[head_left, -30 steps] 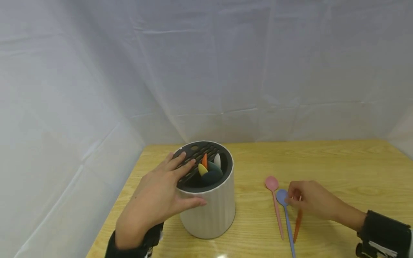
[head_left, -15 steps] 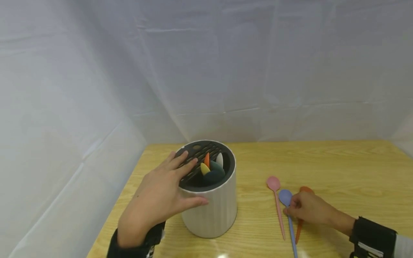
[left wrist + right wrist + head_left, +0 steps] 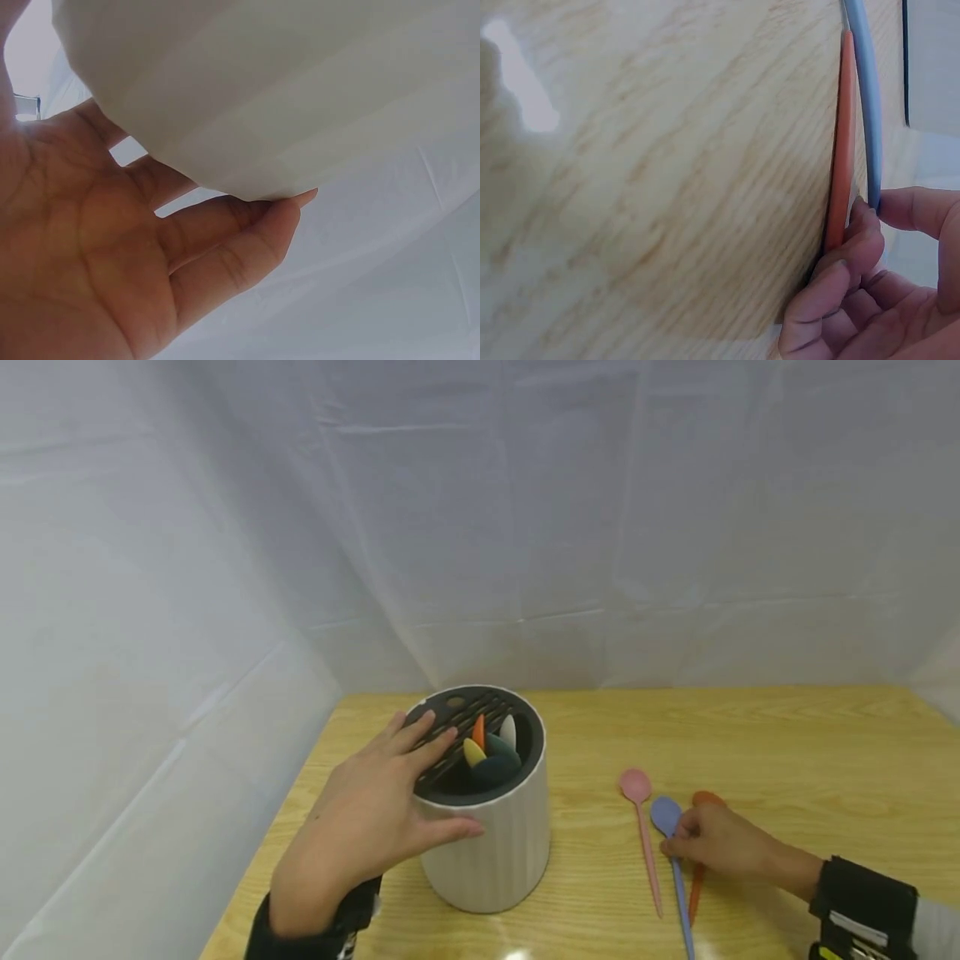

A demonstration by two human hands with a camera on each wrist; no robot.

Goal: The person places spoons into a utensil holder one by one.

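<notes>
A: Where did the thin blue plastic spoon (image 3: 671, 860) lie?
B: On the wooden table (image 3: 787, 743), pinched together with the orange plastic spoon (image 3: 699, 868) by the right hand (image 3: 712, 843).

A: Clearance?
B: Bare tabletop to the right. The left hand (image 3: 367, 827), fingers straight, braced the white ribbed cylindrical holder (image 3: 487, 835).

A: Changes?
B: The right hand had drawn nearer.

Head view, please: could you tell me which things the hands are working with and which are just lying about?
In hand:
- holder, steadied by the left hand
- blue spoon and orange spoon, under the right hand

Lying about:
- pink spoon, untouched on the table
- spoons already in the holder
</notes>
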